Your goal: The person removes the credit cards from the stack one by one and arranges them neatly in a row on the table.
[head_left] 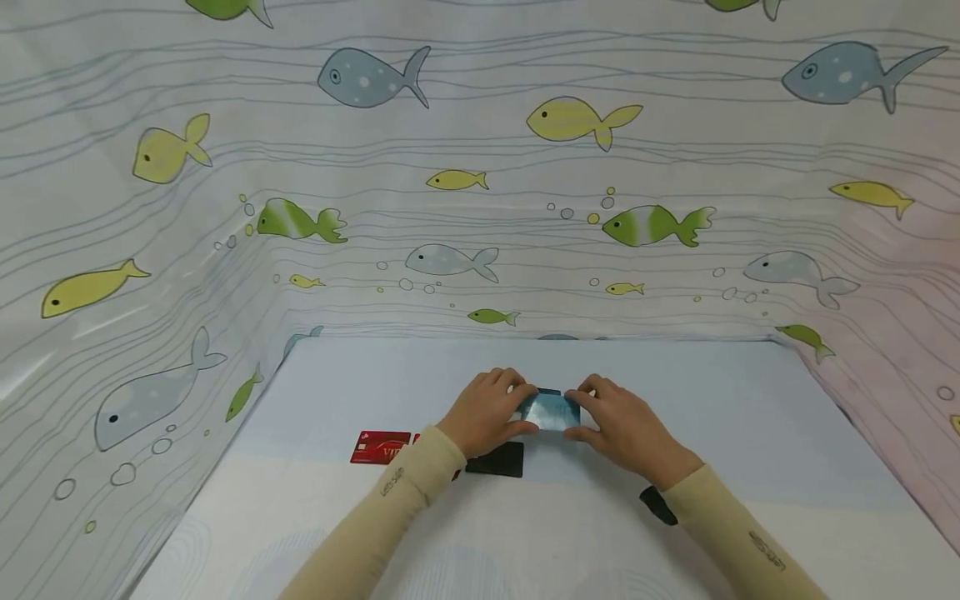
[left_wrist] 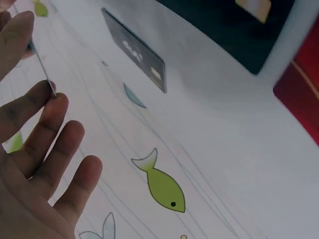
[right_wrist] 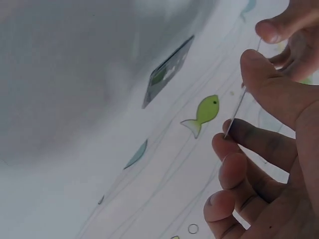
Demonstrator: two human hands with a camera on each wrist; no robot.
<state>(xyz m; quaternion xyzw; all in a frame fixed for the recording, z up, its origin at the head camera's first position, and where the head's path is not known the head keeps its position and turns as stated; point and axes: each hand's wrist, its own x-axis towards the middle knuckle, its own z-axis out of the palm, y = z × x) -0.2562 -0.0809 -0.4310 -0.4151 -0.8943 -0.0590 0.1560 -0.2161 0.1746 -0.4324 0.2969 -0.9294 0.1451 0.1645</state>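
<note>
A light-blue, shiny card [head_left: 551, 412] is held up above the table between both hands. My left hand [head_left: 487, 408] pinches its left edge with thumb and fingertips, and my right hand [head_left: 621, 427] pinches the right edge the same way. In the right wrist view the held card [right_wrist: 238, 110] appears edge-on as a thin line. Behind it on the table lies a dark grey card [left_wrist: 135, 51], mostly covered in the head view. Below the left hand is a black card [head_left: 501, 460], partly hidden by that wrist.
A red card [head_left: 378, 447] lies left of the left forearm, with a sliver of another red card [head_left: 417, 437] beside it, mostly hidden by the sleeve. The white table [head_left: 720, 417] is enclosed by a fish-patterned curtain [head_left: 517, 287] at the back and sides.
</note>
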